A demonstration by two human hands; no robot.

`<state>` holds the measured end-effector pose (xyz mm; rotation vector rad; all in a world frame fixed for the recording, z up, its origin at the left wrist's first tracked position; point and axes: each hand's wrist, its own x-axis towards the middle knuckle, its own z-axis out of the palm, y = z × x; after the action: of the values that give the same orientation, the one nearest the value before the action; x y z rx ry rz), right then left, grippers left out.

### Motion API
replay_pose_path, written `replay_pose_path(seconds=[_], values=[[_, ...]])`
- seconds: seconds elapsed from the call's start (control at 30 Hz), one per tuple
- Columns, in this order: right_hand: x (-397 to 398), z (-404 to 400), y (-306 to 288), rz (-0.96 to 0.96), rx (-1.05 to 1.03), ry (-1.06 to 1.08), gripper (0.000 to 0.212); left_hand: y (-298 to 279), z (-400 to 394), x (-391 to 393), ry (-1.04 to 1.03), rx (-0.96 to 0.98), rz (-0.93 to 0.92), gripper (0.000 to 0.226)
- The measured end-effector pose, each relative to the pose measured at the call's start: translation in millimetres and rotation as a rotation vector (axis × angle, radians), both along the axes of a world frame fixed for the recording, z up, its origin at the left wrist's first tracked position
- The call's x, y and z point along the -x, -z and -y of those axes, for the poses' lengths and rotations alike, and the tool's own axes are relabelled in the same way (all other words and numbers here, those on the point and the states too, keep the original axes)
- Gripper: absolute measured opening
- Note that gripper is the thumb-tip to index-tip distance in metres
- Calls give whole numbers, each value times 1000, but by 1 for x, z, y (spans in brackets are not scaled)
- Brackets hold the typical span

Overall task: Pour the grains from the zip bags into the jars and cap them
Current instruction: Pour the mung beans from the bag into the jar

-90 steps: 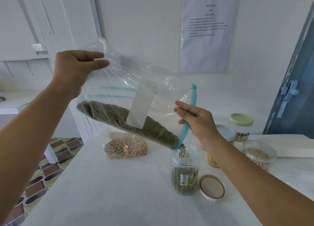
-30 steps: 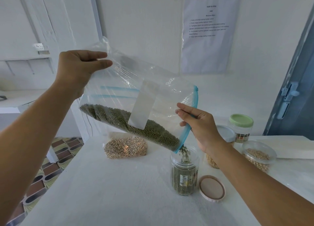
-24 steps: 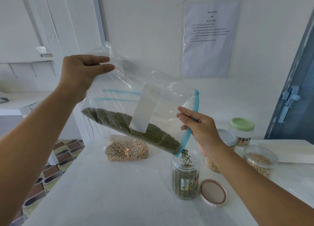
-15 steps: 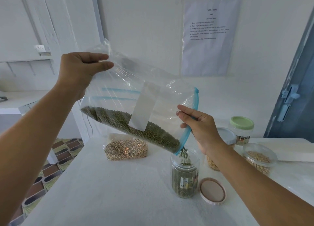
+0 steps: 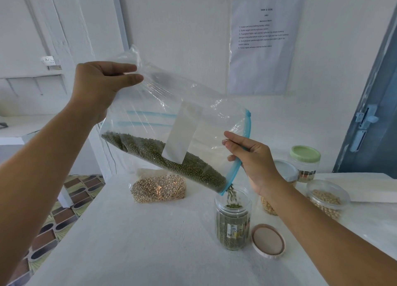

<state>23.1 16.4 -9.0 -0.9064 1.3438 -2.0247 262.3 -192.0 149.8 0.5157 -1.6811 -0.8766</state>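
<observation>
Head view: my left hand (image 5: 101, 86) is pinching the zip bag (image 5: 171, 124) at its ten-o'clock corner, my right hand (image 5: 253, 156) is pinching its blue seal; green beans (image 5: 231, 194) are falling into the open jar (image 5: 233, 225) at five o'clock.

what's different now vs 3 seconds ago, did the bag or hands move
Barely. The zip bag holds fewer green beans and the open jar is fuller. The left hand keeps its grip on the raised corner, the right hand on the blue zip edge. The lid lies beside the jar as before.
</observation>
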Motion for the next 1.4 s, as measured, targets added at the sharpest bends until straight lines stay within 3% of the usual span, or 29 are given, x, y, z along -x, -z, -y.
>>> replay_pose_path(seconds=[1.4], values=[[0, -2, 3, 8, 3, 12, 24, -4, 3, 7, 10, 23, 14, 34]])
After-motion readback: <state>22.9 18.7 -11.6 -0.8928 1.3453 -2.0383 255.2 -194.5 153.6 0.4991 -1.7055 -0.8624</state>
